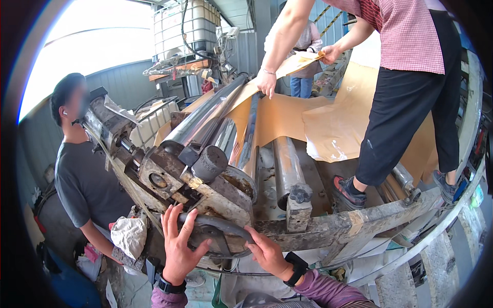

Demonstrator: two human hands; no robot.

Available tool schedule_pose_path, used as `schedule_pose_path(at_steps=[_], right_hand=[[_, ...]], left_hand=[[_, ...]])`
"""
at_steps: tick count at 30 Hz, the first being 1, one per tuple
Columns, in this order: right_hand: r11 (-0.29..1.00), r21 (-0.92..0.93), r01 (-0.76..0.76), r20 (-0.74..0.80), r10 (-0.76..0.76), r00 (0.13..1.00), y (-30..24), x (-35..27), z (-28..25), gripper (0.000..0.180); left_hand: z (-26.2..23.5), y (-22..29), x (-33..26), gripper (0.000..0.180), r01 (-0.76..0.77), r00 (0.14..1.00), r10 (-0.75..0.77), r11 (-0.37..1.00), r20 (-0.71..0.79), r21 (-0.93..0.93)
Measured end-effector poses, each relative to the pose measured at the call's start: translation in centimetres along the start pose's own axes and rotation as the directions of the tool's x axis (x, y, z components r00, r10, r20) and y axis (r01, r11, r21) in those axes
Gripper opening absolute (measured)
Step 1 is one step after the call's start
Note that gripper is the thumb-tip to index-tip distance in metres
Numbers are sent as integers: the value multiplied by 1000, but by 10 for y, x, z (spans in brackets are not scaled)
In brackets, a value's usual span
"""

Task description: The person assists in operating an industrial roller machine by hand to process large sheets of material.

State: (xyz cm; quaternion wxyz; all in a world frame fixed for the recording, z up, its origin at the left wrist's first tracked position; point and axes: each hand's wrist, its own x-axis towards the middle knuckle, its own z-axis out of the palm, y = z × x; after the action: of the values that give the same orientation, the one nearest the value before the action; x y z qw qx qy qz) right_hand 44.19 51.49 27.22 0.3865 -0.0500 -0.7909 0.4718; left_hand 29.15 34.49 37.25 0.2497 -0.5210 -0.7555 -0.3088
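Observation:
A dark handwheel (226, 223) sits at the near end of a grimy roller machine, low in the middle of the view. My left hand (178, 240) is at the wheel's left side, its fingers spread and pointing up, and holds nothing; whether the palm touches the rim I cannot tell. On the right side of the wheel, my right hand (268, 253) has its fingers curled over the rim. Above the wheel are the machine's stained end block (167, 177) and a round dark knob (209, 163).
A co-worker (405, 97) stands on the machine frame (328, 231), both hands on brown paper (287, 115) that runs over metal rollers (205, 120). Another person (90, 174) is at the left, beside crumpled white cloth or paper (128, 237). Someone else (303, 72) stands behind.

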Motion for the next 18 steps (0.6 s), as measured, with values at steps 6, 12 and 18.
schedule_pose_path(at_steps=[6, 12, 18], right_hand=[[999, -2, 39, -27, -39, 999, 2, 0, 2, 51], [999, 21, 44, -23, -44, 999, 3, 1, 2, 51], [999, 31, 27, -17, -27, 999, 0, 1, 2, 51]], left_hand=[[0, 0, 0, 78, 13, 1000, -13, 1000, 11, -5], [2, -2, 0, 74, 25, 1000, -25, 999, -9, -28], [0, -1, 0, 74, 31, 1000, -31, 999, -6, -28]])
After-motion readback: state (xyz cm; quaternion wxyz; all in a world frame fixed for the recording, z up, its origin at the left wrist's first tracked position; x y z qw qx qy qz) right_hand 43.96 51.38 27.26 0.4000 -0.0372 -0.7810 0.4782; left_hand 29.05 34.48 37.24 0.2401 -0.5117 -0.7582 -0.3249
